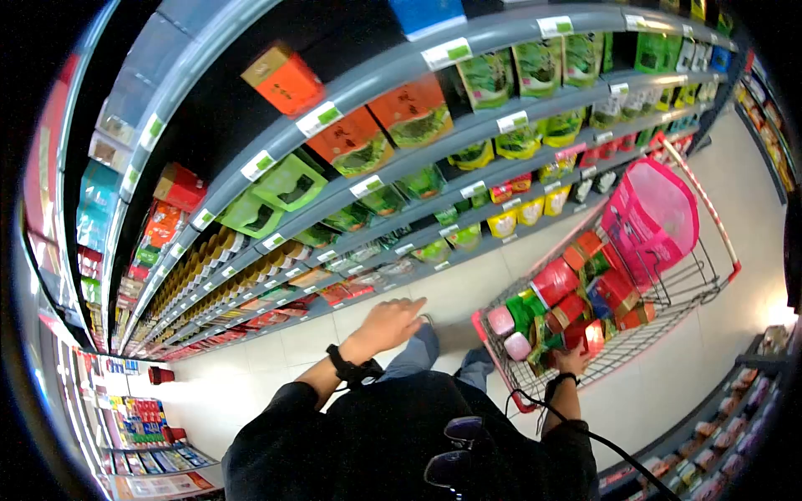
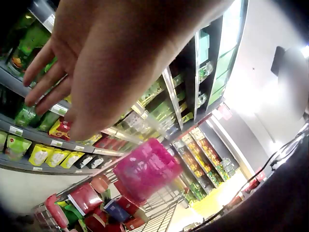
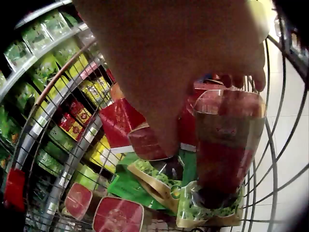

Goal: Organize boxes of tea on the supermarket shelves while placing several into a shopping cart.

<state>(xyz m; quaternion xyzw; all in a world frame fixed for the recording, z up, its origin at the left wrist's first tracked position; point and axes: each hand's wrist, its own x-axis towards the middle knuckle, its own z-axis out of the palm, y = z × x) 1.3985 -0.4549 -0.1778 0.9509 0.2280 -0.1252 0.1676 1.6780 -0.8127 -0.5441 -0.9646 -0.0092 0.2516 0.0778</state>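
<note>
In the head view, my left hand [image 1: 391,324] is held out in front of the lower shelves, fingers extended and holding nothing. The left wrist view shows this hand [image 2: 104,72] large, with spread fingers before green and yellow packets. My right hand [image 1: 572,361] is inside the shopping cart [image 1: 614,367], at its near side. In the right wrist view, the right hand [image 3: 178,63] has its fingers bent over the upper end of a red canister [image 3: 227,145], with the thumb on the left; the palm's contact is hidden. Green bags [image 3: 149,186] and red boxes [image 3: 120,123] lie beside it.
A pink bag [image 1: 652,221] stands at the cart's far end. Long shelves [image 1: 468,179] of green, orange and yellow packets run along the left and front. Another shelf [image 1: 710,442] is at the lower right. A black cable [image 1: 614,447] crosses near the right arm.
</note>
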